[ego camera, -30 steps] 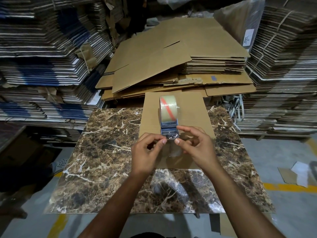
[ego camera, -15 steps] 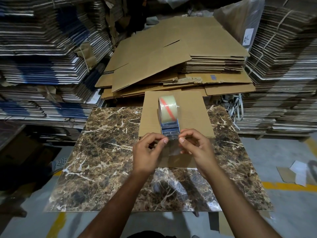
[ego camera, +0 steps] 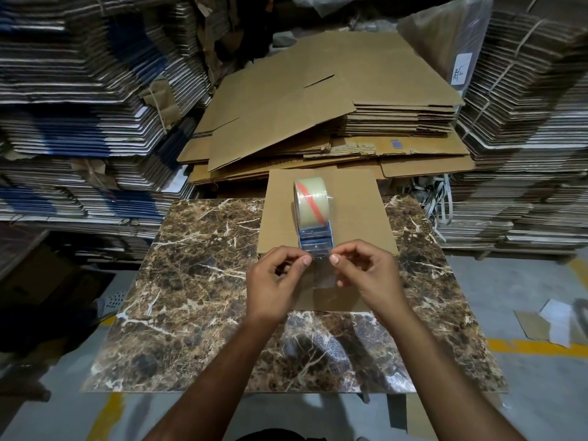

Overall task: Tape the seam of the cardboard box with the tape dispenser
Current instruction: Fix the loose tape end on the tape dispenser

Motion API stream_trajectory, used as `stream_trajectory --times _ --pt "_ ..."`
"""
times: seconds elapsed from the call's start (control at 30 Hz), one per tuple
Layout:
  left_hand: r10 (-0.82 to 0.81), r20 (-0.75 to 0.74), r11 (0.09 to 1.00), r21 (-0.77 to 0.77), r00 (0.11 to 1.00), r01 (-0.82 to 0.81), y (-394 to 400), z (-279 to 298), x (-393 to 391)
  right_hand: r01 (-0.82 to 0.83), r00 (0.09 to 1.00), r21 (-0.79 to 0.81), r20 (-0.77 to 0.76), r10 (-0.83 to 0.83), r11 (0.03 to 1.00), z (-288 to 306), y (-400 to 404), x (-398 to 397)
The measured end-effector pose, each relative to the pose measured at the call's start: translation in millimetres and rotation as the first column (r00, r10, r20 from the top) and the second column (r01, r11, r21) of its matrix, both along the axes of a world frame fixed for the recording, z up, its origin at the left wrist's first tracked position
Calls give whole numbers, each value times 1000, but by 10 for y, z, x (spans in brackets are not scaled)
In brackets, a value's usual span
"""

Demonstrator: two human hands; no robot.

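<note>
a flattened cardboard box [ego camera: 346,202] lies on the marbled brown surface [ego camera: 197,281], its long axis running away from the person, its far end overhanging the back edge of the surface. on top of the box, near its middle line, stands the tape dispenser [ego camera: 315,232], upright, with the clear roll of tape [ego camera: 311,201] at the far end and the blue cutter end pointing toward the person; its long axis runs the same way as the box. a red stripe crosses the roll diagonally. the left hand [ego camera: 275,286] and the right hand [ego camera: 367,275] sit side by side just in front of the cutter end, each grip pressed together thumb to forefinger, pinching the two corners of a short strip of clear tape [ego camera: 324,275] drawn from the dispenser. the strip hangs toward the person between the hands, over the near part of the box; whether its free end touches the cardboard cannot be told. both forearms reach in from the bottom edge over the near part of the surface. behind the surface, stacks of flat cardboard sheets [ego camera: 318,100] are piled up, with bundled stacks [ego camera: 79,100] at left and right. the floor [ego camera: 525,377] is grey with a yellow line.
</note>
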State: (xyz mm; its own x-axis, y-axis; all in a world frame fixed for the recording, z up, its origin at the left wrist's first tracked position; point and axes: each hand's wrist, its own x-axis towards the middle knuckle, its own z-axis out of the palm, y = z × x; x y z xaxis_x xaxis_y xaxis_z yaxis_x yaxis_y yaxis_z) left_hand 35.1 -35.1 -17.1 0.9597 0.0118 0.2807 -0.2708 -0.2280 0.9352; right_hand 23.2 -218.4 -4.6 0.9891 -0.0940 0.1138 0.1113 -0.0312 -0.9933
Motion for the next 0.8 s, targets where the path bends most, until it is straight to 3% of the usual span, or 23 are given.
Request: stream_trajectory --times 0.37,0.57,0.8 --pt "41 -255 961 -256 966 -108 -162 54 -67 136 973 369 -222 -55 919 -26 135 2" --pt "53 -343 943 -291 938 -159 -228 47 -97 223 952 379 -285 -116 898 12 180 5" --pt "9 -447 841 -481 895 -249 -306 139 -112 256 941 383 -311 -137 887 49 209 -13"
